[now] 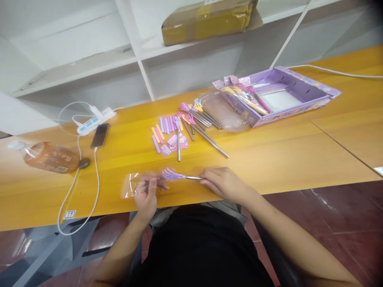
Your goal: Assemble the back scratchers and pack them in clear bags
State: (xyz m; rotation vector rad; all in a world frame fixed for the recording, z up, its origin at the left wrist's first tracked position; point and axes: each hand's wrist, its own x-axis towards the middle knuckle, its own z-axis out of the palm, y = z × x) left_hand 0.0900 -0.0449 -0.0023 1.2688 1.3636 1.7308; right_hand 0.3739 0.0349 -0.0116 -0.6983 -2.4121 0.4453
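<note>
My right hand (223, 182) is closed around the metal handle of a back scratcher (173, 174) with a purple hand-shaped head. The head points left, close to my left hand (147, 195). That hand grips a clear plastic bag (128, 186), which lies partly behind its fingers. Whether the purple head is inside the bag's mouth I cannot tell. Beyond my hands lie several more back scratchers (206, 119) with coloured heads and steel rods. Beside them are pastel handle sleeves (168, 124) and small printed cards (178, 142).
A purple box (302, 111) at the back right holds bagged back scratchers, with a clear plastic bag (230, 113) beside it. On the left are an orange bottle (52, 157), a phone (100, 135), a power strip (96, 120) and white cables. A taped carton (206, 24) sits on the shelf.
</note>
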